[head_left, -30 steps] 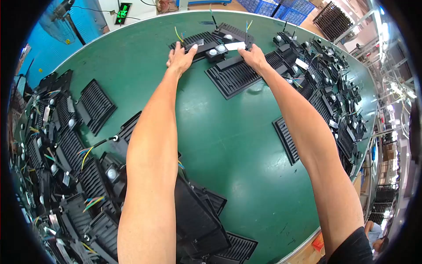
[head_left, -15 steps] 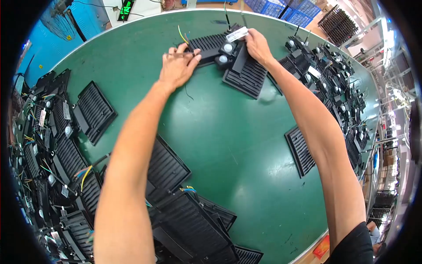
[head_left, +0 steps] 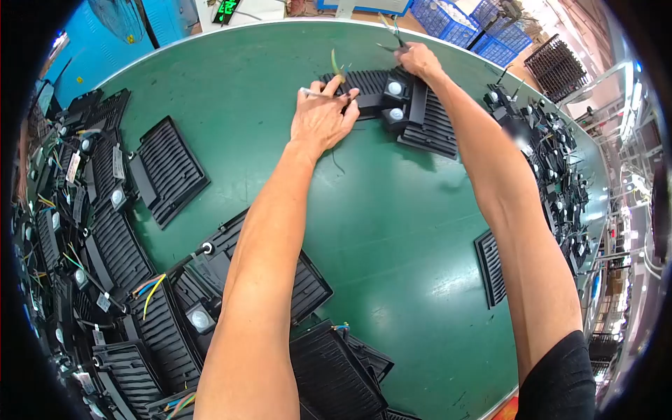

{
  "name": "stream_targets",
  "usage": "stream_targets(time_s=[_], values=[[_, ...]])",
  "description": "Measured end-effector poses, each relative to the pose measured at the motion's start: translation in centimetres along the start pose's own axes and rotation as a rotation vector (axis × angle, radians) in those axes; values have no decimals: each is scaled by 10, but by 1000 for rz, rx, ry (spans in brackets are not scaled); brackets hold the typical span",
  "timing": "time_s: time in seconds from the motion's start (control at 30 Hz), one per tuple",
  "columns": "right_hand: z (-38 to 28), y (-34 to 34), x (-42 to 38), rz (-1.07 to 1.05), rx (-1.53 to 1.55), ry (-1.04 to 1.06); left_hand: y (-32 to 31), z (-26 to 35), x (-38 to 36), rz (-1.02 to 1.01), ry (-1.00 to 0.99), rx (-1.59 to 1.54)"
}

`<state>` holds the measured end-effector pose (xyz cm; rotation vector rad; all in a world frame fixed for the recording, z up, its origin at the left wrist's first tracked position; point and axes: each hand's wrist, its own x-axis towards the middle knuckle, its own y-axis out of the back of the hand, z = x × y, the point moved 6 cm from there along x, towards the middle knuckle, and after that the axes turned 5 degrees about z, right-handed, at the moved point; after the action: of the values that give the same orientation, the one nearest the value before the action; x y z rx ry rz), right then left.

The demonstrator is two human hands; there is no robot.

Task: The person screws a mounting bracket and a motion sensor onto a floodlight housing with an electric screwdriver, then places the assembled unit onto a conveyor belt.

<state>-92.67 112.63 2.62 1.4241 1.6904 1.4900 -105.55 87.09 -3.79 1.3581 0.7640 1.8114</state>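
Observation:
Two black ribbed lamp housings with round white sensors lie together at the top centre: the left housing (head_left: 371, 80) and the right housing (head_left: 435, 126). My left hand (head_left: 322, 117) is at the left end of the left housing, fingers curled round a thin tool; a yellow-green wire (head_left: 335, 63) rises by its fingertips. At the upper edge of the right housing, my right hand (head_left: 420, 60) is closed on a dark cable, with thin coloured wires sticking up from it.
Many ribbed housings (head_left: 119, 245) are heaped along the left, with a lone housing (head_left: 170, 170) beside them. More lie in a pile at the right (head_left: 553, 161). Blue baskets (head_left: 448, 24) stand beyond the green table (head_left: 392, 231). A black housing (head_left: 492, 269) lies beside my right forearm.
The white label is no longer visible by my right hand, which now has a cable and wires at its fingers. The whole view has shifted, with the table things appearing farther right.

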Motion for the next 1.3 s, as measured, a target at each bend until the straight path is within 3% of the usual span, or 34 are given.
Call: stream_targets(time_s=[0.03, 0.07, 0.23, 0.27, 0.33, 0.4, 0.43, 0.53, 0.57, 0.6, 0.67, 0.77, 0.8, 0.83, 0.87, 0.97, 1.1, 1.17, 1.3], values=[[3, 0, -4, -18, -9, -64, 0, 0, 1, -5, 11, -4], [0, 5, -15, 128, -4, -19, 1, 2, 2, -19, 9, -2], [13, 37, -69, 384, 25, 21, -10, -6, 1, 2, -19, -8], [19, 50, -82, 428, 85, 8, -5, -4, 7, -111, 92, -54], [14, 98, -136, 516, 245, -47, -2, -2, 0, -32, 65, -116], [27, 123, -173, 592, 66, -41, -15, -2, 0, 35, 0, -132], [27, 142, -193, 546, 34, -81, -20, 0, -4, -28, -17, -37], [45, 180, -251, 542, -16, -95, 7, 14, -22, -236, 11, -270], [52, 186, -267, 632, -34, -79, 5, 10, -25, -237, -5, -244], [55, 202, -283, 644, 34, -97, -10, -8, -28, -208, 1, -252], [49, 235, -319, 676, 149, -103, 30, 14, -31, -165, 161, -279], [28, 279, -360, 706, 219, -98, 62, 15, -15, -128, 161, -191], [22, 295, -374, 745, 257, -88, 60, 4, -4, -45, 112, -265], [17, 311, -392, 786, 287, -91, 64, -1, 5, 190, 13, -267], [11, 330, -413, 829, 283, -85, 80, 12, 14, 34, 47, -453], [-9, 393, -481, 964, 311, -52, 133, 61, 18, 109, -176, -251], [-50, 471, -586, 1000, 411, -29, 202, 125, 4, 149, -205, -265], [-70, 504, -645, 1037, 446, 24, 238, 167, -4, 61, -144, -334], [-114, 556, -764, 956, 547, 80, 334, 271, -49, 304, -304, -367]])
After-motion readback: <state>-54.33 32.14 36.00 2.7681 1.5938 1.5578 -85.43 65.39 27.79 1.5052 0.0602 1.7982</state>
